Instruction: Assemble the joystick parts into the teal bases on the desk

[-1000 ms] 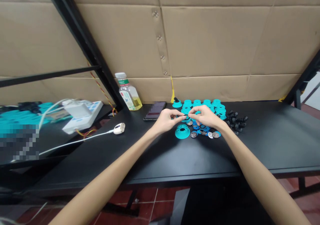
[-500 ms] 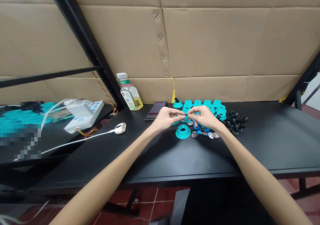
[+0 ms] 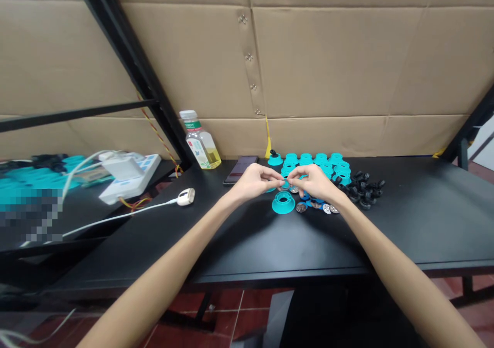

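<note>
Turquoise flared plastic ring (image 3: 283, 208) in front of us sat on the black desk (image 3: 270, 250), its round opening facing up, a little nearer to us than our fingertips. We had both arms stretched forward, the forearms slanting inward from the lower corners of the view. Our left hand (image 3: 254, 181) pointed right, its thumb and index finger drawn out into a pinch. Our right hand (image 3: 314, 181) mirrored it, knuckles raised, thumb and index finger brought close to the left fingertips, another finger curled downward. The hands came nearly tip to tip; whatever lay between them was too small to make out, so we could not tell whether either pinch was clamped on something. Shiny round metal discs (image 3: 301, 207) lay below our right hand, and rows of turquoise flared rings (image 3: 305, 159) stood behind it. To its right we had a heap of small black plastic parts (image 3: 363, 192). Beyond our left hand lay a flat dark phone (image 3: 244, 168).
</note>
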Demonstrator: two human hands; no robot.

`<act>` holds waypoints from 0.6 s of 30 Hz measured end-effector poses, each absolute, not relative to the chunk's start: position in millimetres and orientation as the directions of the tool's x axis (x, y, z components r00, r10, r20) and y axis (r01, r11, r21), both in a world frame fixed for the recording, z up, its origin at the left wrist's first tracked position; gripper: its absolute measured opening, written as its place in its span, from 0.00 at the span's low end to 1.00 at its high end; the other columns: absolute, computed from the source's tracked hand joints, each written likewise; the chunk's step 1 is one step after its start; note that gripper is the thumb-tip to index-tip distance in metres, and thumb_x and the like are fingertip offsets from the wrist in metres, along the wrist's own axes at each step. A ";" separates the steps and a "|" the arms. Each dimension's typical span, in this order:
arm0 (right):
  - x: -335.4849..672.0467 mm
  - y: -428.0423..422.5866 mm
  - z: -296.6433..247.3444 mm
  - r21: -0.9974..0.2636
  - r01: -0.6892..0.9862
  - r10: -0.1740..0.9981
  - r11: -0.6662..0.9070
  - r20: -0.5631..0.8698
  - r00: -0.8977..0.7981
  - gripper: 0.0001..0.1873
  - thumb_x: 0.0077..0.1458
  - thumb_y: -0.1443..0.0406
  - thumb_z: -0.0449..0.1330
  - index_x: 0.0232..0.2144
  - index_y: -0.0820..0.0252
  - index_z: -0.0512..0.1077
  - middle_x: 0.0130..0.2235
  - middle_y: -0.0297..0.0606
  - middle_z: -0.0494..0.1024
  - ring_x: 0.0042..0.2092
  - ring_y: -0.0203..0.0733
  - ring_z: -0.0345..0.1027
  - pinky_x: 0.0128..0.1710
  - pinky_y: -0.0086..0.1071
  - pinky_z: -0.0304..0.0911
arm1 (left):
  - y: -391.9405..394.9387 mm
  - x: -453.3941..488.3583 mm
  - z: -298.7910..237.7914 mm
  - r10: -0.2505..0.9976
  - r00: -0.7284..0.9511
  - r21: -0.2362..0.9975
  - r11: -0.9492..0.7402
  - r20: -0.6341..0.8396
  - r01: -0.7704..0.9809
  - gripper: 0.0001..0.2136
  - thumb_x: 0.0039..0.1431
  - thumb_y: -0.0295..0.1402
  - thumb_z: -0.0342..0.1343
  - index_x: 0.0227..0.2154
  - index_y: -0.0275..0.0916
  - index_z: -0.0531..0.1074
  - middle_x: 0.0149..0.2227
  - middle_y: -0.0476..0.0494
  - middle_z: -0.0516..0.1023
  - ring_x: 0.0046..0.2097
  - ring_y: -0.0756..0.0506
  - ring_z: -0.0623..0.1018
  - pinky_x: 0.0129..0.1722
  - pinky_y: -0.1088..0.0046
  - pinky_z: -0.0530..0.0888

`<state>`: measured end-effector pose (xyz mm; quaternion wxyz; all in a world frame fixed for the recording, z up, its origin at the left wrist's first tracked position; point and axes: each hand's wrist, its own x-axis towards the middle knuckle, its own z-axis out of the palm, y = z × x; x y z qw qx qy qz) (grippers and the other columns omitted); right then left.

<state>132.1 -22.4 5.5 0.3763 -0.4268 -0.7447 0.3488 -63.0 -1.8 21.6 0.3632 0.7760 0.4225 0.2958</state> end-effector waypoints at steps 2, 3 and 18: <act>134.2 -22.1 6.2 -0.776 0.477 0.902 0.413 0.276 -0.332 0.09 0.55 0.64 0.56 0.32 0.63 0.74 0.25 0.35 0.75 0.22 0.33 0.66 0.25 0.27 0.60 | 1.2 -65.3 20.3 0.868 0.460 0.800 -0.406 0.186 0.442 0.12 0.47 0.38 0.62 0.30 0.32 0.79 0.26 0.42 0.81 0.26 0.47 0.77 0.23 0.76 0.70; 136.0 -21.8 6.3 -0.705 0.568 0.904 0.425 0.298 -0.306 0.09 0.55 0.65 0.56 0.32 0.63 0.75 0.27 0.36 0.76 0.25 0.34 0.67 0.26 0.28 0.59 | 2.8 -66.4 19.4 0.867 0.449 0.786 -0.427 0.216 0.447 0.13 0.47 0.38 0.62 0.30 0.32 0.79 0.26 0.42 0.81 0.27 0.47 0.77 0.24 0.75 0.70; 132.6 -21.8 -6.7 -0.094 0.903 0.892 0.420 0.226 -0.391 0.12 0.57 0.65 0.55 0.36 0.55 0.80 0.42 0.41 0.78 0.40 0.43 0.70 0.29 0.30 0.52 | 9.8 -67.0 5.2 0.861 0.402 0.418 -0.504 0.311 0.756 0.09 0.50 0.39 0.59 0.28 0.40 0.80 0.26 0.47 0.80 0.26 0.48 0.73 0.24 0.74 0.59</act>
